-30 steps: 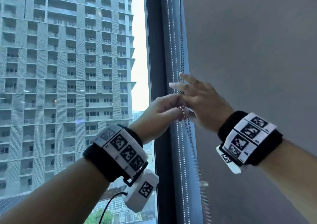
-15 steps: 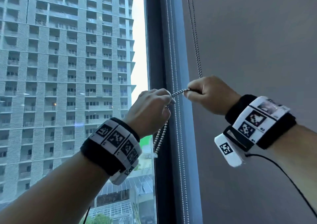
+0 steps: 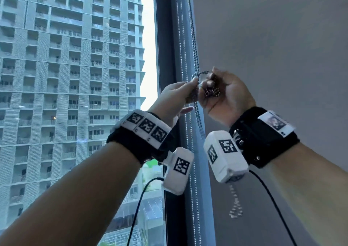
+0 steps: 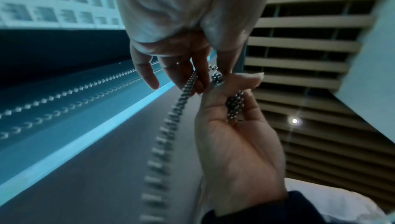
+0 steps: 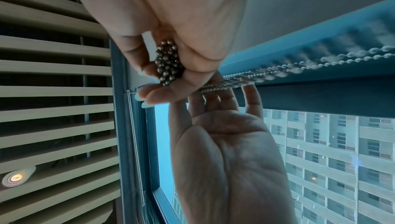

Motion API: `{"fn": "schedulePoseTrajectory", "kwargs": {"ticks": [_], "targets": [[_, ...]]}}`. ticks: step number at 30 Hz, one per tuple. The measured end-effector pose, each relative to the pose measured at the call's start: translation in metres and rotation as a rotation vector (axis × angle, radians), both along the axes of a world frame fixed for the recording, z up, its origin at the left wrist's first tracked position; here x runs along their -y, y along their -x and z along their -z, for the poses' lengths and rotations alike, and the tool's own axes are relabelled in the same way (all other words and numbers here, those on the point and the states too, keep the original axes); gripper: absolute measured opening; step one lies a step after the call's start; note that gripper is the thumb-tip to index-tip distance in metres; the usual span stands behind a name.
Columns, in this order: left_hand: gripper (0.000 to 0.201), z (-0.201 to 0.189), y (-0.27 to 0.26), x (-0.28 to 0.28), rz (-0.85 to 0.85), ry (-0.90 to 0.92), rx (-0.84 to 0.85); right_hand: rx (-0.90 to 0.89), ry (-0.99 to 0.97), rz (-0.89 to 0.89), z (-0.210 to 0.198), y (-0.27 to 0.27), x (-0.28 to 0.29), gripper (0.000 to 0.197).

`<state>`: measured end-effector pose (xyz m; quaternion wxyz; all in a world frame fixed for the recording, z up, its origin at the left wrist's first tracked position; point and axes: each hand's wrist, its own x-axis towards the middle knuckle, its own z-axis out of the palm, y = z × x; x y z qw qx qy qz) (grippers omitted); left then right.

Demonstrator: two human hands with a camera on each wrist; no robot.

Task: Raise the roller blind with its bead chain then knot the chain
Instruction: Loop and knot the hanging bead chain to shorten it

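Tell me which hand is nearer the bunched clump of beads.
Right. The right hand grips the bead clump in its curled fingers; the left hand pinches the chain strands just beside it.

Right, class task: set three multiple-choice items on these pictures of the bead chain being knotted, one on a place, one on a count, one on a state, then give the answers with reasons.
1. Where does the bunched part of the bead chain sit?
A. in the right hand
B. on the floor
C. draped over the left forearm

2. How many hands touch the chain?
A. none
B. one
C. two

3. What state is the window in?
A. wholly covered by the blind
B. uncovered, with a tower block showing
C. swung open inwards

Answers: 1 A, the right wrist view shows a clump of beads in the curled fingers of that hand. 2 C, the left hand pinches the hanging strands while the right holds the clump. 3 B, the head view looks straight through the glass at the building.
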<state>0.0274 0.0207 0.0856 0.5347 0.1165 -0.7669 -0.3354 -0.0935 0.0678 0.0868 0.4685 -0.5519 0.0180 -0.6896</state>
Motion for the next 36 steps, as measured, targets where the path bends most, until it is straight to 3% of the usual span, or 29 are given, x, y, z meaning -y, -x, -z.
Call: {"fn": "schedulePoseTrajectory", "kwargs": {"ticks": [4, 7, 9, 12, 15, 17, 20, 24, 27, 30, 33, 36], "targets": [[0.011, 0.002, 0.001, 0.006, -0.004, -0.020, -0.109, 0.058, -0.078, 0.020, 0.006, -0.001, 0.005, 0.012], [0.014, 0.002, 0.001, 0.006, -0.004, -0.028, -0.112, 0.127, -0.142, 0.126, 0.009, -0.001, 0.006, 0.011], [0.018, 0.000, 0.000, 0.006, 0.002, -0.067, -0.101, 0.063, -0.113, 0.409, 0.011, -0.003, 0.008, 0.017], [0.022, -0.002, -0.001, 0.003, 0.092, -0.126, -0.099, -0.177, 0.095, 1.028, 0.014, -0.009, 0.015, 0.028], [0.029, -0.001, -0.004, 0.001, 0.162, -0.123, -0.045, -0.365, 0.250, 1.320, 0.008, -0.013, 0.021, 0.022], [0.026, 0.003, -0.005, 0.003, 0.165, -0.123, 0.020, -0.540, 0.153, 1.275, 0.004, -0.012, 0.021, 0.027], [0.024, 0.008, -0.010, 0.007, 0.237, -0.169, 0.104, -0.639, -0.013, 1.013, 0.004, -0.010, 0.019, 0.037], [0.023, 0.007, -0.020, 0.005, 0.393, -0.221, 0.158, -0.507, -0.080, 0.699, 0.003, -0.008, 0.013, 0.013], [0.025, 0.009, -0.022, 0.006, 0.417, -0.236, 0.183, -0.406, -0.089, 0.542, 0.000, -0.007, 0.009, 0.013], [0.028, 0.010, -0.023, 0.006, 0.383, -0.229, 0.174, -0.478, -0.054, 0.641, -0.001, -0.010, 0.009, 0.008], [0.025, 0.011, -0.028, 0.010, 0.242, -0.185, 0.113, -0.469, -0.045, 0.798, -0.002, -0.003, 0.007, 0.022], [0.020, 0.011, -0.034, 0.016, 0.123, -0.119, 0.095, -0.381, -0.052, 0.695, -0.004, 0.007, 0.000, 0.020]]}}
